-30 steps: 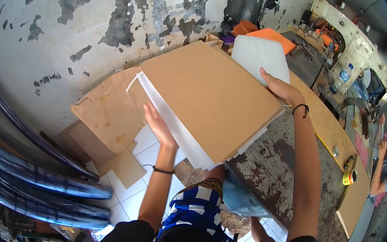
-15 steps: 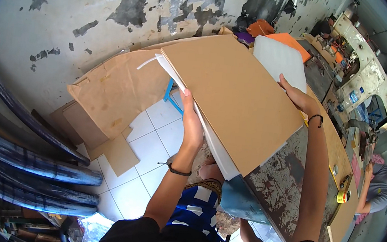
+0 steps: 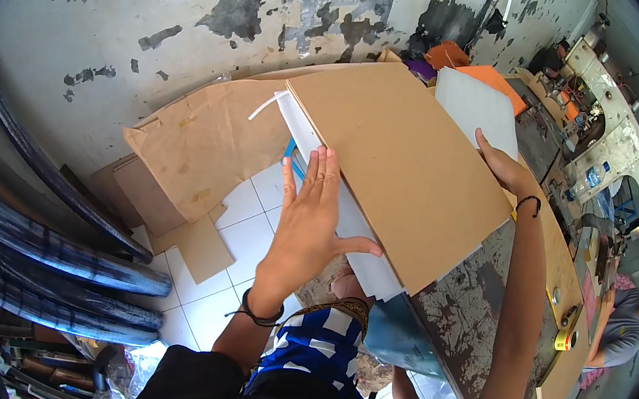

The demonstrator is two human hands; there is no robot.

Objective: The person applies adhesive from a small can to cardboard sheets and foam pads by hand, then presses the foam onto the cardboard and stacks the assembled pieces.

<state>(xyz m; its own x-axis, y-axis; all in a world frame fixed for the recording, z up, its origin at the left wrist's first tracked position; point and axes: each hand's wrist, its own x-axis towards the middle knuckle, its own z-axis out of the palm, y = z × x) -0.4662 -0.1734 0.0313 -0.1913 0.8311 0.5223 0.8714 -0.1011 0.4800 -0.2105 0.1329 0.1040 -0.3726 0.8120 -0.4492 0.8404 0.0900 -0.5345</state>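
A stack of large brown cardboard sheets [image 3: 396,161] lies on the worn dark table, tilted across my view. White sheets [image 3: 363,265] stick out from under its left edge, with a thin white strip [image 3: 266,105] curling off the far corner. My left hand [image 3: 304,225] is open, fingers stretched out and thumb spread, with its fingertips and thumb against the stack's left edge. At the opposite edge, my right hand [image 3: 505,165] is seen edge-on with outstretched fingers beside the board; part of it is hidden.
Brown paper-covered material [image 3: 207,138] leans by the peeling wall at left. Dark shiny rolls [image 3: 65,256] stand at lower left. A white foam sheet [image 3: 475,103], a yellow tape roll [image 3: 565,340] and a water bottle [image 3: 596,174] are at right, where another person [image 3: 627,325] sits.
My left hand has let go of the stack's left edge, moved nearer to me and spread flat against that edge. My right hand stays at the right edge. The view has shifted slightly.
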